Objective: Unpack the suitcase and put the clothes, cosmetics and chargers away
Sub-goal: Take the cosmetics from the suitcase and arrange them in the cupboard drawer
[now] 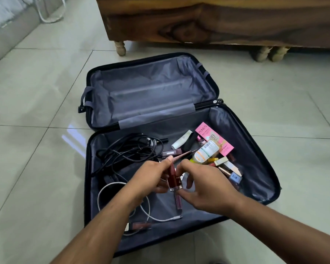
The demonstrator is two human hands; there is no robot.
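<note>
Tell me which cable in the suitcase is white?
The white cable looped at the near left corner, by the left hand; the tangled cables behind it are black.

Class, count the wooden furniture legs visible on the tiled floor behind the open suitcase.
3: one leg at the furniture's left corner, and a pair to the right, leg beside leg. Others may be hidden.

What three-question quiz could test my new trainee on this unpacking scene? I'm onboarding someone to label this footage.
1. True or false: the suitcase far half holds clothes.
2. Which cable lies nearer the camera: A the black cables, or B the white cable?
3. What does the left hand grip?

Key: 1 false, its lining is bare. 2 B. 3 A dark red cosmetic bottle, with the right hand fingers beside it.
</note>
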